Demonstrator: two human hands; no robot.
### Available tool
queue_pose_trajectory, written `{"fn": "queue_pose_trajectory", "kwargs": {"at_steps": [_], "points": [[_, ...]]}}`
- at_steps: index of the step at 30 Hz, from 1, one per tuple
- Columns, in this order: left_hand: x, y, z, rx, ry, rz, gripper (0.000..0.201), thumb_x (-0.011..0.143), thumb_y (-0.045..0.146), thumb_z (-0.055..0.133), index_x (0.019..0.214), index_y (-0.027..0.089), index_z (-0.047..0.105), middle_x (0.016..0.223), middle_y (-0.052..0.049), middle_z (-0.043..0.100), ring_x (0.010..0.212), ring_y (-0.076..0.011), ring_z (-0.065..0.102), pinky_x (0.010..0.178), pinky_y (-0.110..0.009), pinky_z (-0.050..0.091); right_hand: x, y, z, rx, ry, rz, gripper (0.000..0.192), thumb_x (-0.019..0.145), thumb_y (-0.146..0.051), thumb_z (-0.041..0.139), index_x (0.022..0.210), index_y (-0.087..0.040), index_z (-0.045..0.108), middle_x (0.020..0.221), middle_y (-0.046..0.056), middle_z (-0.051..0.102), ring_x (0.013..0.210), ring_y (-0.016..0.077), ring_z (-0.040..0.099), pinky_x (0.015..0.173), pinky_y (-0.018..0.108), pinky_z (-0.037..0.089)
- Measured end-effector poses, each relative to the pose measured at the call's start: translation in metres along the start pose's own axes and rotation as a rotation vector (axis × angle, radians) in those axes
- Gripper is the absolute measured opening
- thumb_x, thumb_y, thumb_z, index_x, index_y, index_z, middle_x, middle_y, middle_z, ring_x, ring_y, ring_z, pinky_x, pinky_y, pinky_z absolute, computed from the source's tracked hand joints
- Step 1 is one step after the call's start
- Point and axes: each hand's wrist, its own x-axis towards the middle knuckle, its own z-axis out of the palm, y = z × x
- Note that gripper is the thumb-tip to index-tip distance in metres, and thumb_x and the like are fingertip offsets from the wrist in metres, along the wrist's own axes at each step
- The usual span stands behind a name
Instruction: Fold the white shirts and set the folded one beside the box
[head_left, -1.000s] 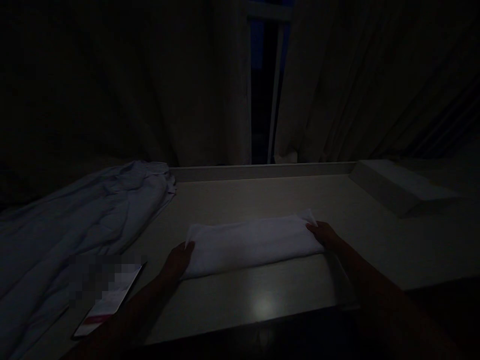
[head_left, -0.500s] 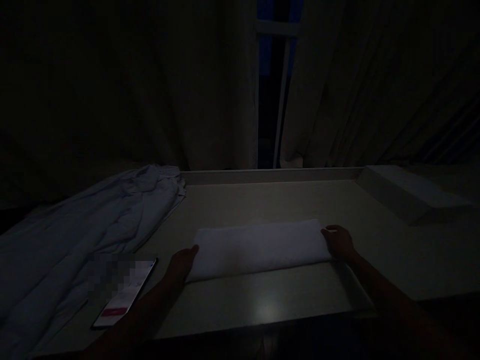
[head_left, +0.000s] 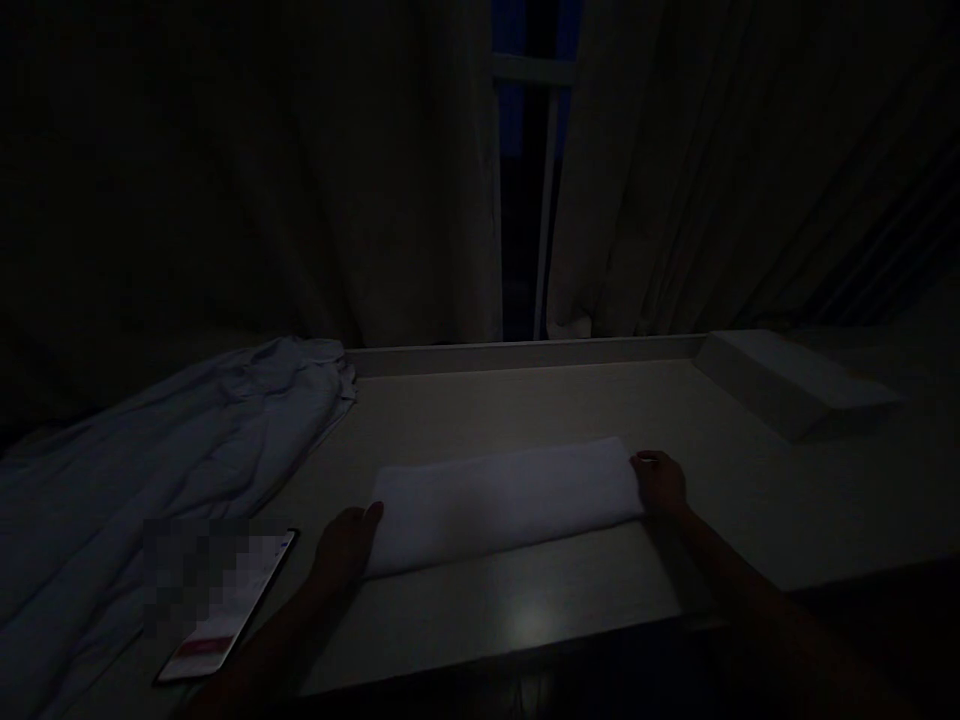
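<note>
The room is very dark. A white towel (head_left: 502, 500), folded into a long flat strip, lies across the pale table (head_left: 525, 400) in front of me. My left hand (head_left: 343, 545) rests against the strip's left end. At the right end sits my right hand (head_left: 660, 482), fingers curled against the cloth. Whether either hand pinches the fabric is too dim to tell.
A crumpled pale sheet (head_left: 150, 460) covers the table's left side. A phone (head_left: 225, 620) with a lit screen lies near the front left edge. A low white box (head_left: 795, 385) stands at the back right. Curtains (head_left: 375, 200) hang behind, parted at a narrow window gap (head_left: 525, 200).
The raised corner at the towel's right end has been laid flat. Both hands stay at the ends; the view has shifted slightly.
</note>
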Motion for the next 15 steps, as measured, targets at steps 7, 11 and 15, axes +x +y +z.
{"fn": "queue_pose_trajectory", "kwargs": {"at_steps": [7, 11, 15], "points": [[-0.053, 0.049, 0.024, 0.142, 0.124, 0.685, 0.048, 0.091, 0.048, 0.039, 0.123, 0.015, 0.053, 0.129, -0.015, 0.056, 0.121, -0.0271, 0.051, 0.104, -0.042, 0.04, -0.046, -0.059, 0.023, -0.15, 0.068, -0.517, 0.043, 0.093, -0.038, 0.04, 0.119, -0.01, 0.061, 0.118, 0.016, 0.063, 0.112, 0.0261, 0.054, 0.099, 0.039, 0.039], [-0.084, 0.101, 0.067, 0.315, -0.18, 1.034, 0.047, 0.095, 0.042, 0.036, 0.135, 0.022, 0.051, 0.148, -0.009, 0.044, 0.14, -0.0278, 0.033, 0.116, -0.051, 0.022, -0.113, -0.105, 0.059, -0.292, -0.256, -0.866, 0.042, 0.098, -0.03, 0.032, 0.124, -0.014, 0.061, 0.126, 0.013, 0.062, 0.12, 0.0251, 0.051, 0.11, 0.042, 0.028], [-0.079, 0.113, 0.094, 0.407, -0.209, 1.051, 0.052, 0.097, 0.042, 0.03, 0.146, 0.027, 0.038, 0.157, -0.007, 0.029, 0.146, -0.0293, 0.019, 0.116, -0.056, 0.013, -0.153, -0.115, 0.08, -0.427, -0.374, -0.928, 0.043, 0.098, -0.027, 0.034, 0.132, -0.013, 0.056, 0.139, 0.015, 0.052, 0.134, 0.0289, 0.039, 0.115, 0.047, 0.018]]}}
